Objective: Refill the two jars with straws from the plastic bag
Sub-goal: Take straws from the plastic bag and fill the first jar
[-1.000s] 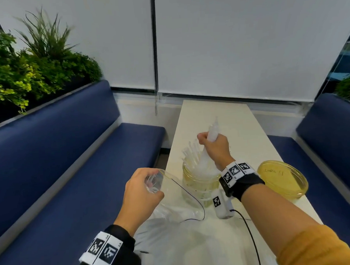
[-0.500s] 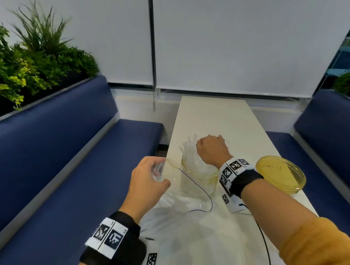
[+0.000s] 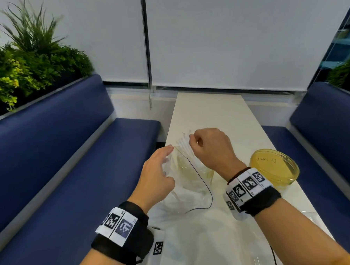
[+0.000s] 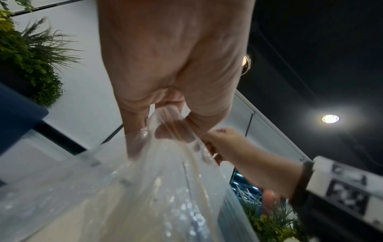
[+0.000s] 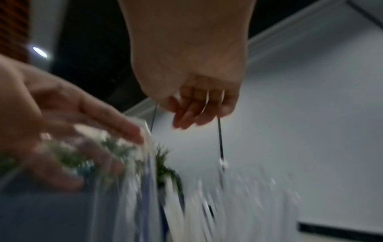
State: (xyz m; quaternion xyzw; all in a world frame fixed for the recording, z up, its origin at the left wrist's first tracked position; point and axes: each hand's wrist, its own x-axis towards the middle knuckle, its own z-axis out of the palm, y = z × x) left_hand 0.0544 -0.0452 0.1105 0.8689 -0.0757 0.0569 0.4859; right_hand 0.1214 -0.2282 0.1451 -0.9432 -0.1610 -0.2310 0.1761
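A clear glass jar stands mid-table with several clear straws leaning out of its mouth. In front of it lies the clear plastic bag, its mouth raised. My left hand holds that raised rim; in the left wrist view the film runs up between thumb and fingers. My right hand hovers over the jar with curled fingers by the straw tips. The right wrist view shows nothing in those fingers. A second, yellowish jar sits to the right.
The narrow white table runs away from me between two blue benches. Plants line the left bench back. A dark cord loops across the bag. White blinds close off the far end.
My right hand pushed its bundle of straws down into the jar and let go. My left hand's fingers straightened along the bag rim. The view tipped downward.
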